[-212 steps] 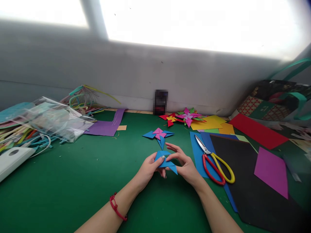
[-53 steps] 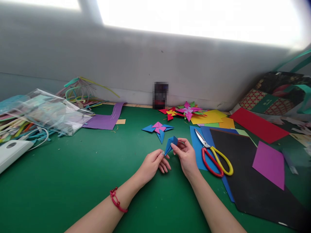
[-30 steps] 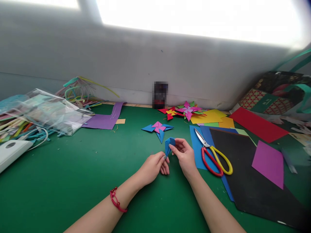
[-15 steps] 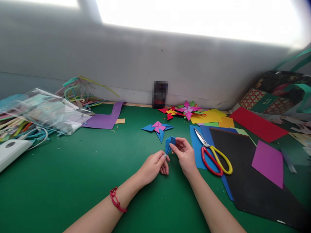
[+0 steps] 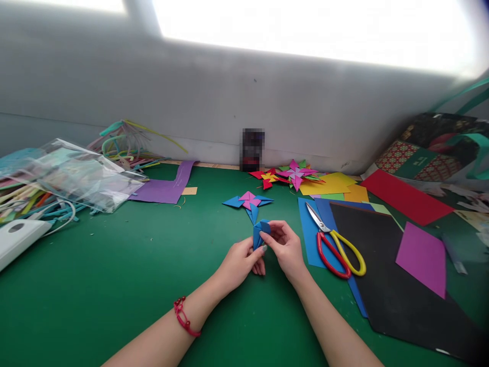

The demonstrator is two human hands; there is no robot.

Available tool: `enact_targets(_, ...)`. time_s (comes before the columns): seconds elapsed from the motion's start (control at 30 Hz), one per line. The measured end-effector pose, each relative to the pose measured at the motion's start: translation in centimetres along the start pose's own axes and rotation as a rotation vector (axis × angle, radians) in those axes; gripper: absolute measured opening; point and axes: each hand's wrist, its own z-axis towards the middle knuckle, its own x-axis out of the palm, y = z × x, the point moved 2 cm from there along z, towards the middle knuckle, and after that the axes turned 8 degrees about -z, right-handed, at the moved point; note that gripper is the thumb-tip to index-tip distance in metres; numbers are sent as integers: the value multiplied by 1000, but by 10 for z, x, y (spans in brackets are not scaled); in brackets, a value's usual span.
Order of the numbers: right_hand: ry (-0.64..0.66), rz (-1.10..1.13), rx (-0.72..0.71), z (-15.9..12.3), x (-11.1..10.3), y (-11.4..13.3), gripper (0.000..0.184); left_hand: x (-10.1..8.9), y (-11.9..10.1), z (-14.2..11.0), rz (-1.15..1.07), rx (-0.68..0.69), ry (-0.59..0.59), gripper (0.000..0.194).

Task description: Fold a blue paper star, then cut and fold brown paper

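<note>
Paper piece (image 5: 257, 236), blue and folded, is pinched near its lower point by the left hand (image 5: 237, 262) and higher up by the right hand (image 5: 287, 250), near the pink-and-blue origami star (image 5: 249, 200). Align edges before pressing creases; inner folds look unclear.

L wrist (image 5: 206, 298) wears red bracelet (image 5: 186, 326) w/ beads (image 5: 183, 299).

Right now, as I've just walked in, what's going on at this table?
A person is holding a folded blue paper in both hands: the left hand grips its lower end, the right hand its upper right side. Just beyond it, a pink and blue star lies on the green table. Scissors lie untouched to the right.
</note>
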Motion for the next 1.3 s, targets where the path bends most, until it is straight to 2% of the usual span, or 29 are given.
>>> enact_targets(0.57, 10, 6, 21, 1, -1, -3, 21, 1, -5, 0, -79, -38, -13, 35)
enact_targets(0.8, -29, 6, 48, 4, -6, -6, 22, -2, -5, 1, -125, -12, -58, 25)
enact_targets(1.1, -49, -36, 49, 6, -8, -10, 24, -2, -3, 0, 11, 57, 37, 19)
enact_targets(1.3, -46, -43, 39, 6, -7, -10, 21, -3, -1, 0, 56, 81, 46, 19)
